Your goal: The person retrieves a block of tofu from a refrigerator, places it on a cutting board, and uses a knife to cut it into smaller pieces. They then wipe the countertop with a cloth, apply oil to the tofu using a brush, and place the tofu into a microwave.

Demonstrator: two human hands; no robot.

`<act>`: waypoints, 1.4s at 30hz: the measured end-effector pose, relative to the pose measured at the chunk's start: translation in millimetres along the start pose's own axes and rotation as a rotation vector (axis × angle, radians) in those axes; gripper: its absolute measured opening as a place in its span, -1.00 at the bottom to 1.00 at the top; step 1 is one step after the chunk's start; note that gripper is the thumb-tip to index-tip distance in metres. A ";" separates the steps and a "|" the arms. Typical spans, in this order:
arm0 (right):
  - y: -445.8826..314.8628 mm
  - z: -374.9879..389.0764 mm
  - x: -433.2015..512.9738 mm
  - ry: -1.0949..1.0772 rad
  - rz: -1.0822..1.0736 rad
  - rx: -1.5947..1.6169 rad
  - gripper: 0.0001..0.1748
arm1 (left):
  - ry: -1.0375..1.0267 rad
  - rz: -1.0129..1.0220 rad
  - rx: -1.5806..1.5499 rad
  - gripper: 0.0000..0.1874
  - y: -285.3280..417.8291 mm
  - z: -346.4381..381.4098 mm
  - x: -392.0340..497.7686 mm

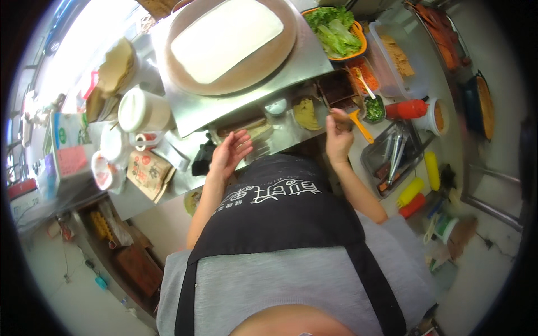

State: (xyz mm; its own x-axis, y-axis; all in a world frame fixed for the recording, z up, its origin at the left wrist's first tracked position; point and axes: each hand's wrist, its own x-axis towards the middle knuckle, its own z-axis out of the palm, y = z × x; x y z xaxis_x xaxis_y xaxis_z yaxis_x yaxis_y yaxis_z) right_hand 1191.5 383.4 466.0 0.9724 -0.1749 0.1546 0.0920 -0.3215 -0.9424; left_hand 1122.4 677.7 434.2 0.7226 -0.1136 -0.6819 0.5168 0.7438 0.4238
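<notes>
Palm up with fingers apart, my left hand [231, 153] holds nothing above the front edge of the steel counter. My right hand [339, 140] is raised beside an orange-handled brush or spatula [361, 127]. Its fingertips are blurred near the tub of dark brown sauce [336, 88], and whether they grip anything is unclear. Beyond both hands, a pale, roughly rectangular sheet [229, 40] lies on a round brown griddle plate [273, 69]. Between the hands and the griddle sit a yellowish-green food portion [307, 114] and a small pale bowl [275, 106].
To the right stand an orange basket of lettuce [336, 35], shredded orange food [365, 75], chopped greens [374, 108], a red squeeze bottle [405, 109] and a tray with metal tongs [397, 153]. A lidded white bucket [143, 110] and printed paper bags [149, 172] are left.
</notes>
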 end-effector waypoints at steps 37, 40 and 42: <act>92.0 -73.9 -135.5 0.486 0.736 0.752 -0.73 | -0.245 0.336 1.913 -0.23 -73.0 110.0 126.4; 79.9 -110.3 -142.7 0.682 0.646 0.820 -0.71 | -0.194 0.424 2.160 0.03 -92.8 124.7 139.9; 87.6 -135.6 -146.7 0.851 0.596 0.880 -0.70 | -0.175 0.517 2.237 0.06 -105.7 134.8 143.7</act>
State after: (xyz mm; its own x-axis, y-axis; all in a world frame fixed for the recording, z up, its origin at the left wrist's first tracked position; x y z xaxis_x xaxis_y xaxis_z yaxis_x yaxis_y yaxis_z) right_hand 1027.8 254.7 400.9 0.5092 -0.6953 -0.5072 0.1248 0.6427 -0.7559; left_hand 1233.5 494.0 371.9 0.8704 -0.3473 -0.3489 -0.2313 -0.9142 0.3329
